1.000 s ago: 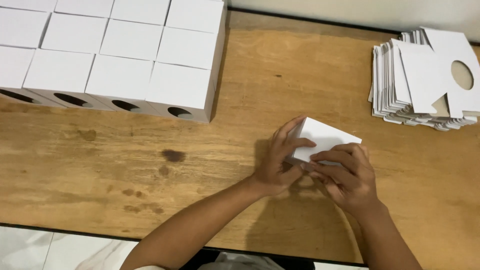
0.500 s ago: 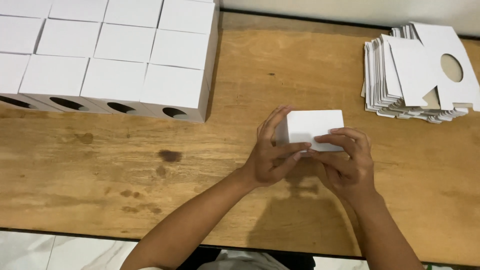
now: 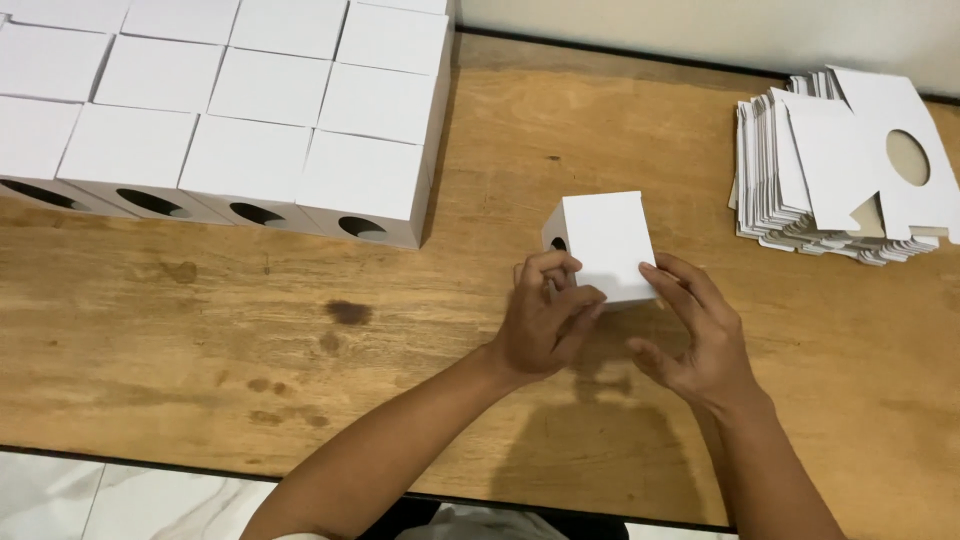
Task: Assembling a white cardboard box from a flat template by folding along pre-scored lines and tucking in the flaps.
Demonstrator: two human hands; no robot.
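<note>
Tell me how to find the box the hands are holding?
Look at the wooden table. A block of white boxes fills its far left corner, and flat cutouts are stacked at the right. The box stands alone between them, with the left hand and right hand on it.

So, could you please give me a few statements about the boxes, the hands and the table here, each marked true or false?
1. Both the left hand and the right hand touch the small white box. True.
2. The assembled boxes sit at the table's right end. False: they are at the left; the flat cutouts are at the right.
3. The wooden table shows dark stains. True.
4. The flat cutouts are brown. False: they are white.
</note>
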